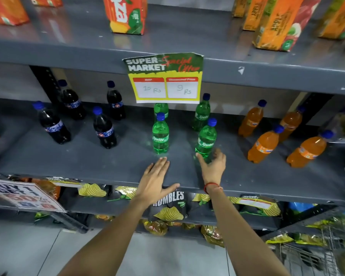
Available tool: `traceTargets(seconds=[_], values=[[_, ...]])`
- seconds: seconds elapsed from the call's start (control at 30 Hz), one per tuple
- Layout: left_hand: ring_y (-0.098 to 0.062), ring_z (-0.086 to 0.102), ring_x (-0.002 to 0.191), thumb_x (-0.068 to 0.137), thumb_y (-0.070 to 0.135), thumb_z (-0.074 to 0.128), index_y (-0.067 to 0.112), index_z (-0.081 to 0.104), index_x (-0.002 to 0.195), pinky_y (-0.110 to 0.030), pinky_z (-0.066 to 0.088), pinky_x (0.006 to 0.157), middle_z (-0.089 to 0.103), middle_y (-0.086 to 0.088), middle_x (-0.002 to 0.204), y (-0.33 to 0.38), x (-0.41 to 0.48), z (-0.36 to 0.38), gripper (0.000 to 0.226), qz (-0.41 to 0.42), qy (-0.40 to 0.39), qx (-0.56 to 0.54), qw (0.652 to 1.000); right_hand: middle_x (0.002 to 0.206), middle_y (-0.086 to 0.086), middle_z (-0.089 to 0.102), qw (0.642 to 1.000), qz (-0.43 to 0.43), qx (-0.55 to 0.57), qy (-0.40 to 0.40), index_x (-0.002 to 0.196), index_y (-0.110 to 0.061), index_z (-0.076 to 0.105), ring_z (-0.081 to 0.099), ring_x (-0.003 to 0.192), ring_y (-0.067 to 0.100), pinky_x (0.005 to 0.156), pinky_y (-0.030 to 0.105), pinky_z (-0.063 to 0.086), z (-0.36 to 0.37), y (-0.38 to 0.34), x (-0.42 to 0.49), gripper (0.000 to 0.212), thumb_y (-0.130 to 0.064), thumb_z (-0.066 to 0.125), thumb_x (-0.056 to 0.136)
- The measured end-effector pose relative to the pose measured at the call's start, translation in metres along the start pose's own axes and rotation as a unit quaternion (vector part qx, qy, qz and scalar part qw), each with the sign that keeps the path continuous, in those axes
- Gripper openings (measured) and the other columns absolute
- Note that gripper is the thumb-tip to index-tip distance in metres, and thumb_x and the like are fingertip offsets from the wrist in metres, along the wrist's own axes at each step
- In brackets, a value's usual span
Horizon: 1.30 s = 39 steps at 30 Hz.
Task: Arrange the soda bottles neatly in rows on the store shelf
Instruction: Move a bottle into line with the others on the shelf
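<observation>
Right hand point(213, 166) fingers wrap front-right green bottle point(206, 140) base, partly hiding it; left hand point(155, 180) flat, fingers spread on shelf point(108, 164); rear green bottle point(161, 108) top hidden behind price sign point(163, 78).

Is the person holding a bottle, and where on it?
The right hand grips the front right green Sprite bottle near its base. The left hand holds nothing.
</observation>
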State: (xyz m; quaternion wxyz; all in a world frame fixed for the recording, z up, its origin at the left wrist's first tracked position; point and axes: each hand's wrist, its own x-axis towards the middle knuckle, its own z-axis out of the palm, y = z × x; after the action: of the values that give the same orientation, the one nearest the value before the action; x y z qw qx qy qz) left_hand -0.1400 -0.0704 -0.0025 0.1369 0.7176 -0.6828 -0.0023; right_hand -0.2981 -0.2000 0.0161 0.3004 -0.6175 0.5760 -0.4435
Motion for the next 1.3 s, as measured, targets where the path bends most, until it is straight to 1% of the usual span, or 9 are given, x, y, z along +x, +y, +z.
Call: traceTargets(seconds=[0.13, 0.23, 0.33, 0.47, 0.67, 0.77, 0.93, 1.03, 1.3], values=[[-0.025, 0.030, 0.136, 0.088, 0.070, 0.025, -0.002, 0.040, 0.137, -0.046, 0.023, 0.109, 0.033, -0.015, 0.147, -0.039, -0.016, -0.012, 0.088, -0.054, 0.023, 0.011, 0.998, 0.104, 0.018, 0.056, 0.997, -0.004, 0.037, 0.071, 0.106, -0.002, 0.057, 0.055, 0.098, 0.034, 0.084, 0.032, 0.041, 0.007, -0.017, -0.038, 0.039, -0.023, 0.074, 0.077], [-0.027, 0.035, 0.133, 0.088, 0.067, 0.029, -0.003, 0.046, 0.133, -0.046, 0.028, 0.107, 0.040, -0.017, 0.144, -0.072, -0.032, -0.025, 0.085, -0.097, 0.037, 0.025, 0.994, 0.098, 0.013, 0.058, 0.997, -0.046, 0.061, 0.026, 0.097, -0.009, 0.059, 0.057, 0.084, 0.030, 0.072, 0.046, 0.052, 0.032, -0.038, -0.068, 0.025, -0.024, 0.071, 0.081], [-0.027, 0.038, 0.131, 0.088, 0.068, 0.024, -0.004, 0.050, 0.129, -0.046, 0.031, 0.105, 0.044, -0.019, 0.141, -0.103, -0.049, -0.036, 0.086, -0.136, 0.041, 0.030, 0.989, 0.094, 0.010, 0.058, 0.989, -0.088, 0.084, -0.081, 0.096, -0.011, 0.061, 0.057, 0.078, 0.022, 0.071, 0.044, 0.053, 0.068, -0.069, -0.086, 0.019, -0.021, 0.070, 0.082], [-0.026, 0.039, 0.131, 0.089, 0.069, 0.022, -0.003, 0.051, 0.129, -0.045, 0.030, 0.105, 0.046, -0.017, 0.140, -0.135, -0.070, -0.045, 0.087, -0.170, 0.046, 0.024, 0.984, 0.100, 0.010, 0.058, 0.963, -0.141, 0.063, -0.220, 0.106, -0.009, 0.060, 0.057, 0.090, 0.022, 0.078, 0.045, 0.054, 0.122, -0.103, -0.087, 0.031, -0.024, 0.070, 0.081], [-0.027, 0.035, 0.134, 0.087, 0.072, 0.020, -0.002, 0.046, 0.132, -0.043, 0.022, 0.109, 0.044, -0.018, 0.141, -0.167, -0.092, -0.050, 0.091, -0.193, 0.031, 0.007, 0.981, 0.135, 0.017, 0.046, 0.934, -0.103, 0.018, -0.343, 0.135, -0.003, 0.040, 0.044, 0.127, 0.029, 0.106, 0.039, 0.038, 0.195, -0.134, -0.077, 0.077, -0.028, 0.078, 0.074], [-0.027, 0.035, 0.133, 0.088, 0.072, 0.020, -0.003, 0.047, 0.132, -0.044, 0.025, 0.109, 0.045, -0.018, 0.140, -0.165, -0.091, -0.051, 0.091, -0.187, 0.025, 0.006, 0.982, 0.137, 0.017, 0.047, 0.934, -0.085, 0.005, -0.348, 0.136, -0.002, 0.038, 0.041, 0.130, 0.029, 0.105, 0.036, 0.035, 0.211, -0.139, -0.072, 0.082, -0.031, 0.079, 0.071], [-0.029, 0.039, 0.131, 0.088, 0.071, 0.020, -0.004, 0.048, 0.130, -0.047, 0.031, 0.107, 0.048, -0.019, 0.138, -0.149, -0.083, -0.052, 0.090, -0.176, 0.030, -0.003, 0.984, 0.112, 0.018, 0.063, 0.943, -0.081, 0.024, -0.323, 0.109, -0.003, 0.055, 0.057, 0.109, 0.031, 0.085, 0.028, 0.043, 0.214, -0.137, -0.064, 0.051, -0.025, 0.079, 0.071], [-0.028, 0.037, 0.133, 0.088, 0.070, 0.022, -0.003, 0.047, 0.132, -0.047, 0.028, 0.108, 0.046, -0.018, 0.139, -0.166, -0.092, -0.049, 0.088, -0.176, 0.033, -0.012, 0.984, 0.103, 0.016, 0.066, 0.947, -0.067, 0.026, -0.314, 0.100, -0.003, 0.058, 0.060, 0.101, 0.028, 0.080, 0.028, 0.046, 0.226, -0.141, -0.079, 0.043, -0.025, 0.080, 0.070], [-0.027, 0.034, 0.134, 0.087, 0.071, 0.019, -0.002, 0.045, 0.134, -0.046, 0.026, 0.109, 0.044, -0.017, 0.141, -0.172, -0.095, -0.049, 0.090, -0.186, 0.031, -0.005, 0.982, 0.107, 0.015, 0.062, 0.940, -0.087, 0.006, -0.329, 0.101, -0.005, 0.053, 0.057, 0.103, 0.028, 0.084, 0.036, 0.049, 0.226, -0.152, -0.086, 0.053, -0.032, 0.082, 0.066]])
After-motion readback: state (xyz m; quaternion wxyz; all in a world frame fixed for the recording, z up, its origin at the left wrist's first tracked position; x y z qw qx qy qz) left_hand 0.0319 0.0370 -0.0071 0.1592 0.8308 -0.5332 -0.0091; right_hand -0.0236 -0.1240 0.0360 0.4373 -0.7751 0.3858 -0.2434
